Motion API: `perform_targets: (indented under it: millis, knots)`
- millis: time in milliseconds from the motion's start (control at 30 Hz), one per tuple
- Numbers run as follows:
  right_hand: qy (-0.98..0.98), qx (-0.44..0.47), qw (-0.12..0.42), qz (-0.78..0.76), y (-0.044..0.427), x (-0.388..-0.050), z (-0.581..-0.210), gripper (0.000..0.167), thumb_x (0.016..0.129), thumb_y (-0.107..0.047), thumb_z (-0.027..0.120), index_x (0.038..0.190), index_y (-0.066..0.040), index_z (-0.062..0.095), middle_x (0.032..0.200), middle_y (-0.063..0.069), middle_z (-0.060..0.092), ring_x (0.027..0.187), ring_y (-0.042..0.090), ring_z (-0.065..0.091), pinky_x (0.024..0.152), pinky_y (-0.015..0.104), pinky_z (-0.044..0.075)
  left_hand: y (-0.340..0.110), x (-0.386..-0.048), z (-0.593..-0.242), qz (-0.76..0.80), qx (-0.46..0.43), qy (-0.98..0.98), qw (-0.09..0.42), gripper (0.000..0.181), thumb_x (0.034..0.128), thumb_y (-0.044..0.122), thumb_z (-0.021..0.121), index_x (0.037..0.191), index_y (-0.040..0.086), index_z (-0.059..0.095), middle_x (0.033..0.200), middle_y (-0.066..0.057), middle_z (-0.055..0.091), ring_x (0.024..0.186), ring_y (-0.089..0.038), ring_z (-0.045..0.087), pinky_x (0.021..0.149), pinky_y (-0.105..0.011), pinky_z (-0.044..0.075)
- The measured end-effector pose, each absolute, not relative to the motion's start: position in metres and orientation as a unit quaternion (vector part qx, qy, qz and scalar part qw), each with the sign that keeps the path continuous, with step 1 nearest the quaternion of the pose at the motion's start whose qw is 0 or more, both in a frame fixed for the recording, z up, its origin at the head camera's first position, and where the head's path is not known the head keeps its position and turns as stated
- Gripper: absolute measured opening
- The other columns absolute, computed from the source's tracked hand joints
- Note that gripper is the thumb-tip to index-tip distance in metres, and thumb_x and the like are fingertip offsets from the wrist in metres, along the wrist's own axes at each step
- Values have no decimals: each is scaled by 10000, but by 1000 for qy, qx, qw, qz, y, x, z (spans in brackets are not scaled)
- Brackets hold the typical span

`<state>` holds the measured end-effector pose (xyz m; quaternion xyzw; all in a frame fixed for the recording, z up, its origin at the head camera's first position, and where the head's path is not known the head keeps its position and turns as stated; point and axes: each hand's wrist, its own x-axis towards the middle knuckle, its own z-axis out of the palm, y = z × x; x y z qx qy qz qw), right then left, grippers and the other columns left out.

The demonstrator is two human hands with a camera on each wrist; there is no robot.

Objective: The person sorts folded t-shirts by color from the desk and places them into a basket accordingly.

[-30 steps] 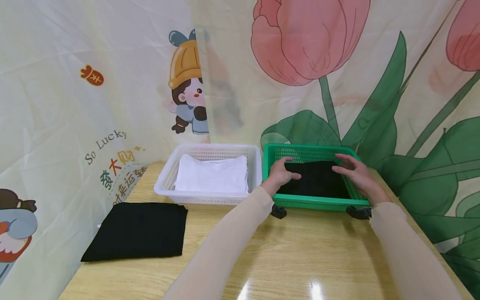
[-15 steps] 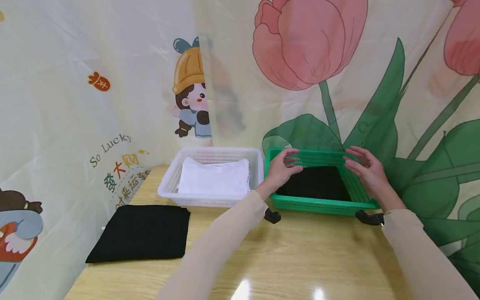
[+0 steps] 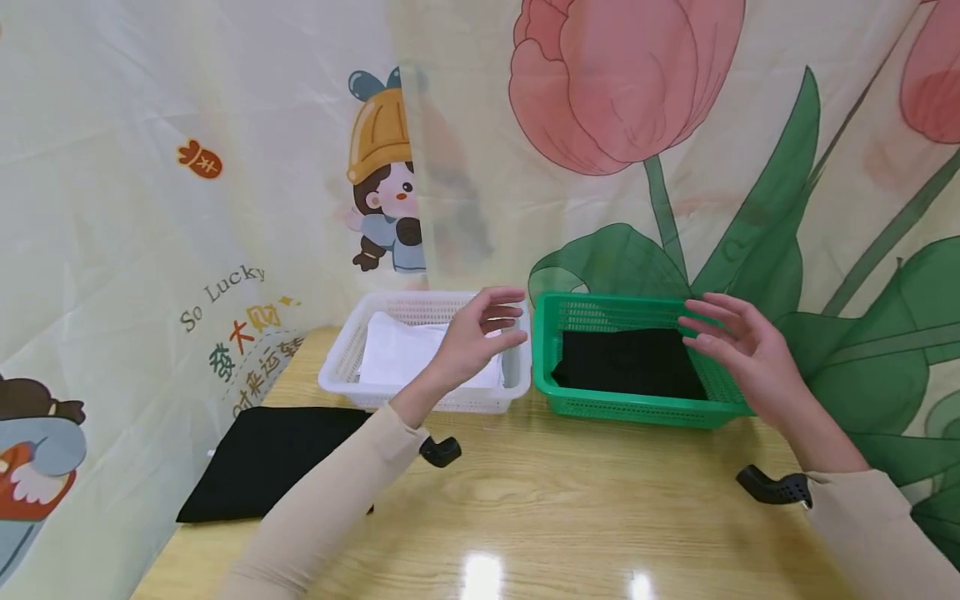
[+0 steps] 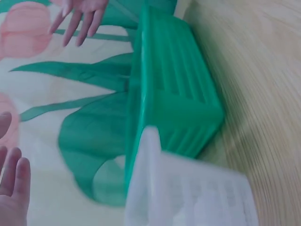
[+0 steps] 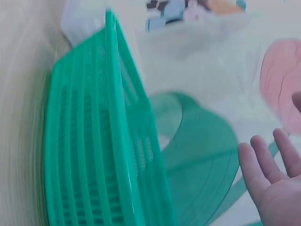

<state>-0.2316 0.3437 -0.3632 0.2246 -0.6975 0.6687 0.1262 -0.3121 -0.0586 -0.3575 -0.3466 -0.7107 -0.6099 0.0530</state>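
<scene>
Above the right part of the white basket (image 3: 341, 382) hovers my left hand (image 3: 472, 343), its fingers loosely bent and holding nothing. Folded white cloth (image 3: 393, 354) lies in that basket, partly hidden by the hand. To the right stands the green basket (image 3: 630, 406), with a folded black cloth (image 3: 630, 360) lying inside. Over its right end is my right hand (image 3: 750, 354), empty, with relaxed fingers. The right wrist view shows the right hand (image 5: 277, 183) apart from the green basket's rim (image 5: 120, 127).
Another folded black cloth (image 3: 277, 458) lies on the wooden table (image 3: 570, 500) at the left, partly covered by my left sleeve (image 3: 330, 500). A printed curtain (image 3: 465, 150) hangs behind the baskets. Both wrists carry a black camera mount, such as the left mount (image 3: 441, 451).
My left hand has moved left, from over the green basket to over the white one. My right hand has drawn back to the right from the black cloth, which stays in the green basket.
</scene>
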Motion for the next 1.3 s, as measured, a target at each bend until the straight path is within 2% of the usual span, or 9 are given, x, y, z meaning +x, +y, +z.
perform_targets:
  millis: [200, 400, 567, 867, 967, 1067, 1167, 1233, 1300]
  knots:
    - [-688, 256, 112, 670, 311, -199, -360, 558, 1063, 121, 499, 1590, -21, 382, 1540, 76, 555, 1328, 135, 633, 1004, 273, 552, -130, -282, -353, -563, -338, -749, 89, 568, 921, 30, 828, 1435, 106, 598, 1418, -43, 642, 1270, -243, 653, 1089, -393, 528]
    - [-715, 231, 66, 657, 271, -175, -371, 559, 1081, 49, 537, 1601, -74, 373, 1532, 16, 537, 1344, 133, 613, 988, 284, 572, -217, -251, -363, -494, -284, -813, 119, 579, 922, 79, 841, 1441, 125, 589, 1417, -40, 634, 1241, -218, 662, 1058, -258, 524]
    - [-720, 214, 15, 660, 236, -164, -391, 560, 1071, -1, 596, 1588, -63, 391, 1523, 90, 533, 1335, 192, 626, 982, 338, 591, -287, -233, -380, -450, -215, -858, 124, 539, 942, 117, 828, 1432, 143, 605, 1383, -94, 652, 1192, -129, 671, 994, -171, 527]
    - [-714, 181, -123, 665, 166, -161, -432, 642, 1031, -126, 707, 1590, -95, 393, 1595, 249, 413, 1417, 509, 488, 1036, 384, 560, -380, -214, -410, -332, -159, -921, 125, 650, 907, 239, 876, 1481, 159, 583, 1377, -122, 666, 1157, 112, 564, 937, -40, 447]
    - [-714, 179, -160, 658, 147, -161, -443, 642, 1032, -132, 706, 1592, -115, 393, 1618, 251, 384, 1422, 510, 479, 1053, 444, 553, -401, -213, -418, -312, -149, -931, 113, 713, 895, 245, 887, 1512, 132, 548, 1417, -155, 643, 1205, -13, 573, 942, -37, 424]
    - [-708, 177, -192, 657, 131, -163, -451, 654, 1031, -147, 712, 1602, -147, 395, 1638, 251, 356, 1435, 510, 462, 1055, 482, 549, -416, -214, -424, -285, -152, -941, 102, 787, 858, 215, 917, 1529, 87, 526, 1453, -199, 613, 1277, -241, 575, 975, -198, 486]
    - [-705, 179, -219, 651, 116, -167, -456, 677, 1032, -169, 716, 1619, -186, 379, 1653, 250, 329, 1455, 510, 442, 1065, 499, 540, -429, -216, -433, -275, -152, -946, 83, 883, 824, 210, 939, 1557, 40, 478, 1501, -274, 538, 1312, -486, 509, 1028, -507, 477]
    - [-704, 183, -231, 646, 106, -170, -458, 705, 1033, -180, 714, 1637, -192, 351, 1663, 252, 309, 1463, 510, 434, 1079, 512, 527, -437, -218, -440, -273, -146, -949, 64, 956, 801, 229, 954, 1580, 30, 438, 1544, -313, 472, 1350, -561, 450, 1004, -676, 423]
    - [-708, 182, -236, 640, 98, -173, -459, 733, 1029, -197, 721, 1649, -196, 330, 1671, 246, 299, 1465, 502, 439, 1095, 518, 514, -443, -219, -448, -277, -141, -950, 36, 1028, 790, 255, 959, 1608, 18, 383, 1583, -354, 391, 1392, -617, 375, 1008, -767, 371]
